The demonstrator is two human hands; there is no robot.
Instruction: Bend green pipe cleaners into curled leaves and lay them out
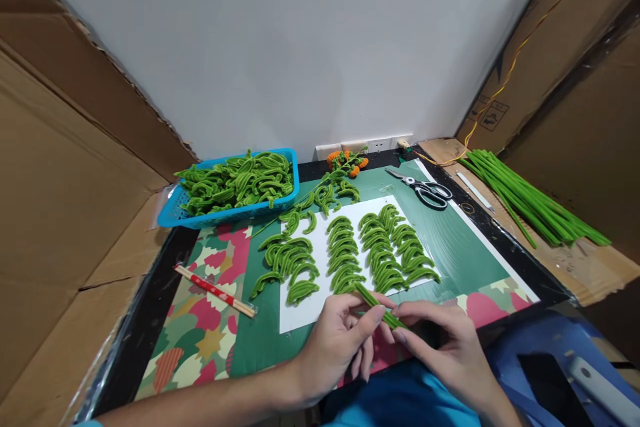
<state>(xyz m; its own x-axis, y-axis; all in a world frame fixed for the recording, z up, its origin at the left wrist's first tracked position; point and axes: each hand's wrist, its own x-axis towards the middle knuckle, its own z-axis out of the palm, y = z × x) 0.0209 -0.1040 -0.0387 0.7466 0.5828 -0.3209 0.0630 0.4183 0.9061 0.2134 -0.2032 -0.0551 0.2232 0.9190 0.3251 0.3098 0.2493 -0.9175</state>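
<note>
Both hands meet at the table's front edge around a short bundle of green fuzzy stems. My left hand pinches its upper left part between thumb and fingers. At the lower right end, the thumb and fingertips of my right hand close on the same bundle. Just beyond them, curved green fuzzy pieces lie in rows on a white sheet. Some pieces at the left spill past the sheet's edge onto the green mat.
A blue basket piled with green curved pieces stands back left. Orange flowers on a leafy stem lie behind the sheet. Scissors, a white pen and long green stems are at right. Wrapped chopsticks lie left.
</note>
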